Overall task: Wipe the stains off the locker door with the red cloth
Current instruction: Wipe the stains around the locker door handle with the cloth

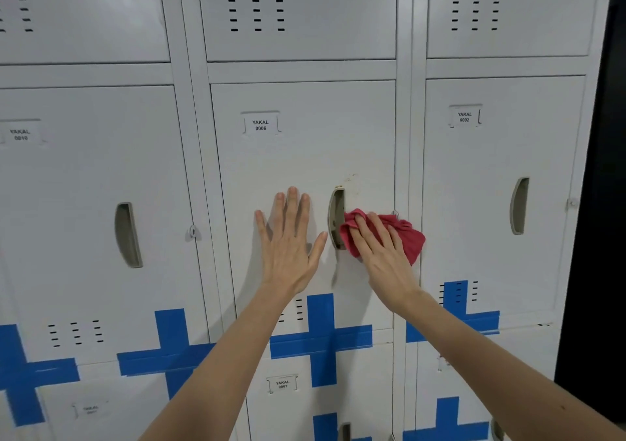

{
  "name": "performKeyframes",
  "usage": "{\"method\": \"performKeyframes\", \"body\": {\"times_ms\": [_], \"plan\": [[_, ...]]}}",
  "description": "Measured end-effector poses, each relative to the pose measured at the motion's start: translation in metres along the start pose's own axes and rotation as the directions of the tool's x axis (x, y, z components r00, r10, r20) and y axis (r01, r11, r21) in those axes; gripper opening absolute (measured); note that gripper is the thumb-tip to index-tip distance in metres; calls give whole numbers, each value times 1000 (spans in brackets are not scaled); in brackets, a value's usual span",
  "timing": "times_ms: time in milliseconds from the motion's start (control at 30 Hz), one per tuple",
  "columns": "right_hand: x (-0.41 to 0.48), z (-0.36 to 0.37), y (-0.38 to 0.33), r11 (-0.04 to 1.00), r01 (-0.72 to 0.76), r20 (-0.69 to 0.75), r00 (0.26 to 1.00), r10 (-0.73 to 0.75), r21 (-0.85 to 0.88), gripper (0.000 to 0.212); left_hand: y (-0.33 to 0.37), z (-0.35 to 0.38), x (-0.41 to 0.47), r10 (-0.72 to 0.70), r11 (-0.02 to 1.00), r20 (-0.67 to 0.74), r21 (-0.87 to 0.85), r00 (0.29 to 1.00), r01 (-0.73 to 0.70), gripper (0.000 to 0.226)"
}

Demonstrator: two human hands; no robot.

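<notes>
- The left hand [288, 247] lies flat on the locker door [305, 156], fingers straight and spread wide, holding nothing.
- The right hand [382, 250] presses the red cloth [410, 237] on the same door with mostly straight fingers.
- The cloth is bunched up, touching the right side of the handle [337, 218].
- Small brown stains [352, 178] sit just above the handle.
- Blue tape [320, 339] crosses the door's bottom edge.

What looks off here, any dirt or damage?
Brownish specks mark door 0006 just above the handle, the only dirt visible. The right hand presses the red cloth lower, beside the handle, not on them. Odd too: blue tape crosses span the seams under the doors. No dents show.
</notes>
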State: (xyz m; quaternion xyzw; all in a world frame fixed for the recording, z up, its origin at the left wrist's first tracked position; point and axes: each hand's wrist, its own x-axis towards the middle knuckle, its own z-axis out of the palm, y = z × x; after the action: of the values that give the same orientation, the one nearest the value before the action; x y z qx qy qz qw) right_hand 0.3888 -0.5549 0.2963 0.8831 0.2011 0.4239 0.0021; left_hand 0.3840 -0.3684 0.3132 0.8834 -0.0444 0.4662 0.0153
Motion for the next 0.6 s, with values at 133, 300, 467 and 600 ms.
{"method": "performKeyframes", "body": {"times_ms": [133, 300, 467, 600], "plan": [[14, -6, -9, 994, -64, -17, 998, 66, 89, 79, 1, 0, 0, -8, 1000, -5, -7, 1000, 8, 73], [22, -14, -12, 986, -104, 10, 995, 103, 130, 78, 2, 2, 0, -16, 1000, -18, -6, 1000, 16, 73], [27, -22, -20, 978, -165, 75, 985, 156, 131, 79, 4, 3, 1, -28, 1000, -24, -3, 999, 28, 72], [39, -32, -19, 958, -247, 48, 969, 243, 143, 81, 4, 4, 0, -29, 1000, -21, -1, 999, 29, 71]]}}
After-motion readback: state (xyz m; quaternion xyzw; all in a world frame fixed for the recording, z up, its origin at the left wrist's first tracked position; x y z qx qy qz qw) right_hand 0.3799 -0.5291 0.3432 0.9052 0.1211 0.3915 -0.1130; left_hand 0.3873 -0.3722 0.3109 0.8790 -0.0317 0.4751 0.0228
